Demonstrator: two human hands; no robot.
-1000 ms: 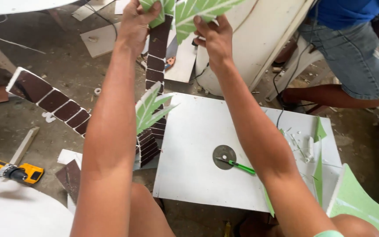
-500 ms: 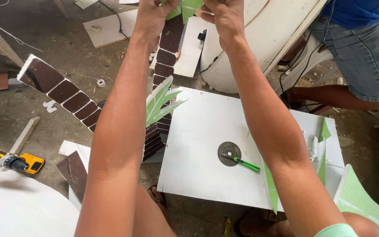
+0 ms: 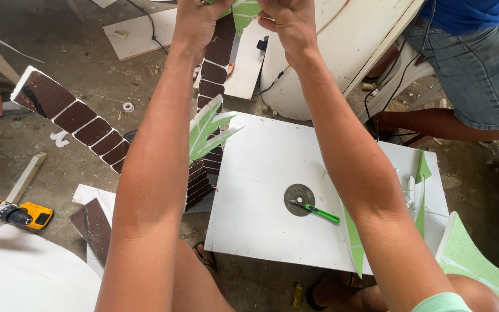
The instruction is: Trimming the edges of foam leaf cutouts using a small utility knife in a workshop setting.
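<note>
both hands (image 3: 200, 20) apparently gripping green leaf cutout (image 3: 244, 10) atop brown trunk (image 3: 215, 69)

The brown-banded trunk cutout (image 3: 218, 55) and white board (image 3: 261, 185) look like matt painted foam, the floor (image 3: 82, 63) rough concrete.

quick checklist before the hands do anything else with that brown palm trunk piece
1. Left hand on the brown trunk piece: ok, gripping its top.
2. Right hand on the green leaf: ok, though the grip is partly cut off by the frame.
3. Whether leaf and trunk are joined: cannot tell.
4. Green knife clear of both hands: ok, lying on the white board.
5. Yellow drill out of the way: ok, on the floor.
6. Seated person close by: not ok.
</note>
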